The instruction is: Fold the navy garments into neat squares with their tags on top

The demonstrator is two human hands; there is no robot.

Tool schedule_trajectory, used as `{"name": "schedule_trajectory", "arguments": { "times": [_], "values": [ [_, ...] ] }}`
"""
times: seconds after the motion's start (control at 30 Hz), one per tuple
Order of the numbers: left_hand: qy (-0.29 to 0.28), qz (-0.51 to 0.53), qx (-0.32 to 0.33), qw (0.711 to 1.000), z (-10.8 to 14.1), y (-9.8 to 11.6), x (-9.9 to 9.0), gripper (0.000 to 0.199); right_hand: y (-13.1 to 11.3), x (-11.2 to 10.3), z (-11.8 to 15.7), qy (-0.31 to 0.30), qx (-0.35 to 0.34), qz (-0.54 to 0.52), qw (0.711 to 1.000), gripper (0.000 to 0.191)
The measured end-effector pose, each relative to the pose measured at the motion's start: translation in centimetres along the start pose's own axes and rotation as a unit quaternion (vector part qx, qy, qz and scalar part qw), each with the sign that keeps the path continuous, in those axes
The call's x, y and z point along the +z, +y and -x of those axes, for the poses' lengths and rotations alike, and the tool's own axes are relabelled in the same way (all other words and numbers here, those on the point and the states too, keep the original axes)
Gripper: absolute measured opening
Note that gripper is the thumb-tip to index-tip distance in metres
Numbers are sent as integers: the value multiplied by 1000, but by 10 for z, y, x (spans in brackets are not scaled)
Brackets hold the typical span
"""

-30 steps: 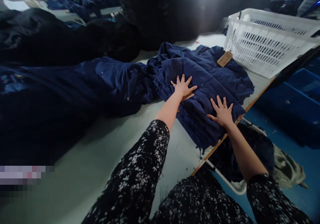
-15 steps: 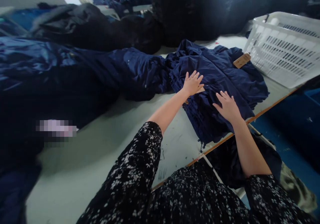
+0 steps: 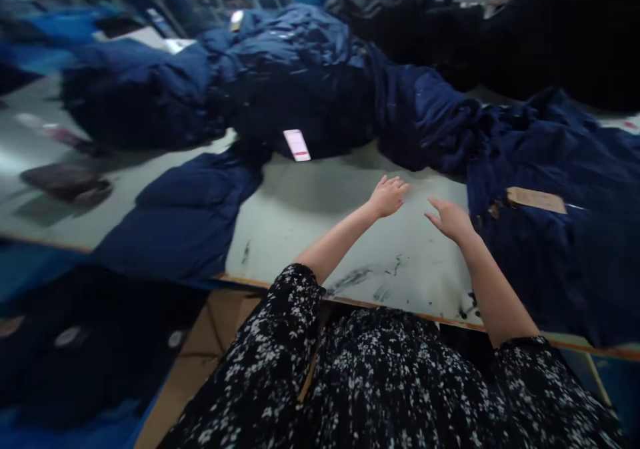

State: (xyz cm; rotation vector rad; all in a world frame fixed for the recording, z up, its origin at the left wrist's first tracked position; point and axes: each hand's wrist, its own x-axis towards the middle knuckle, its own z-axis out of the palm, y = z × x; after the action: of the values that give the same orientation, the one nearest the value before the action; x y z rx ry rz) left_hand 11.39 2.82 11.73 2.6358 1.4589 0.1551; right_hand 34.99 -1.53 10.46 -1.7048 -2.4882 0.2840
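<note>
My left hand [image 3: 387,197] is open over the pale table top [image 3: 320,199], holding nothing. My right hand [image 3: 450,221] is also open and empty, a short way left of a stack of navy padded jackets [image 3: 555,269]. That stack has a brown kraft tag [image 3: 536,200] lying on it. Neither hand touches a garment. Beyond my hands lies a long heap of navy jackets [image 3: 305,82], with a white and red label [image 3: 297,145] hanging from it. A navy sleeve [image 3: 185,219] spreads across the table to the left.
The table's orange-brown front edge [image 3: 350,301] runs just past my flowered black sleeves, and the top has dark smudges. Dark garments [image 3: 85,349] and cardboard [image 3: 193,362] lie below it at the left. A black heap [image 3: 540,35] fills the far right.
The view has swung left and tilted. Both hands have come off the jacket stack onto the bare table top, and the white basket has left the view.
</note>
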Motion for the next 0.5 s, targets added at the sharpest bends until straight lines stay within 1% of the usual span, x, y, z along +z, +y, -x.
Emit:
{"name": "schedule_trajectory", "arguments": {
  "times": [0.07,0.17,0.23,0.3,0.4,0.5],
  "values": [
    [-19,9,-68,997,49,-41,7,53,-41,30,-30,-39,-36,-4,999,59],
    [-45,22,-163,985,122,-99,21,53,-111,73,-69,-82,-95,-6,992,57],
    [-61,27,-216,974,166,-135,30,53,-159,98,-90,-103,-131,-8,986,55],
    [-73,25,-259,963,205,-168,39,52,-203,119,-106,-122,-162,-11,979,53],
    [-85,15,-297,951,250,-212,49,46,-258,141,-124,-153,-180,3,972,51],
    [-86,24,-316,944,279,-250,57,42,-296,157,-138,-168,-187,19,968,48]
  ]
}}
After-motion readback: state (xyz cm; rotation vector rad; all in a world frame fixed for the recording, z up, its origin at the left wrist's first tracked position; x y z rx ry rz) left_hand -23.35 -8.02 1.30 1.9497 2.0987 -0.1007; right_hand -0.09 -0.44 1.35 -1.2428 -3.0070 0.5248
